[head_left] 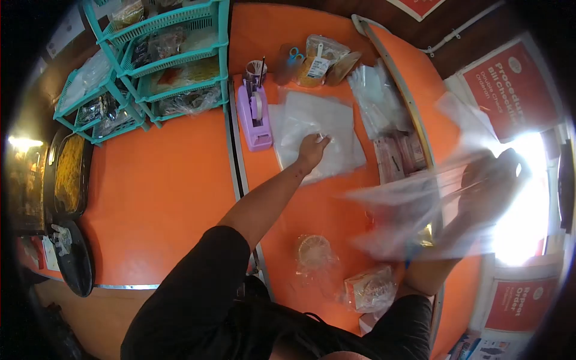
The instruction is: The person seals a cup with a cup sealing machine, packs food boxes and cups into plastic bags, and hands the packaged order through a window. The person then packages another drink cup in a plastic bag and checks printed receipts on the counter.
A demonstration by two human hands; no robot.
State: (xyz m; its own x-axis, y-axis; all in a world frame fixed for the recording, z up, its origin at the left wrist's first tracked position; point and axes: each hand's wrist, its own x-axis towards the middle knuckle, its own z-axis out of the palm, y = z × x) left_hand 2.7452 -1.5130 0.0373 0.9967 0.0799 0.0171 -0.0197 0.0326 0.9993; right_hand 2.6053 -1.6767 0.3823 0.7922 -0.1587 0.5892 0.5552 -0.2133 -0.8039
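A stack of clear plastic bags (324, 114) lies on the orange counter. My left hand (312, 151) rests on its lower part, fingers closed in a pinch on the plastic at the top of the stack. Raised at the right, my right hand (489, 180) is smeared by motion and partly seen through film. It grips a loose clear plastic bag (402, 201), which spreads out to its left and above it. The bag is blurred, and my right fingertips are hard to make out.
A purple tape dispenser (256, 117) stands left of the stack. Behind are scissors (296, 56) and a bagged pack (318, 63); more plastic bags (378, 99) lie right. Wrapped items (315, 252) sit nearer me. Teal racks (174, 66) and a food tray (70, 174) stand left.
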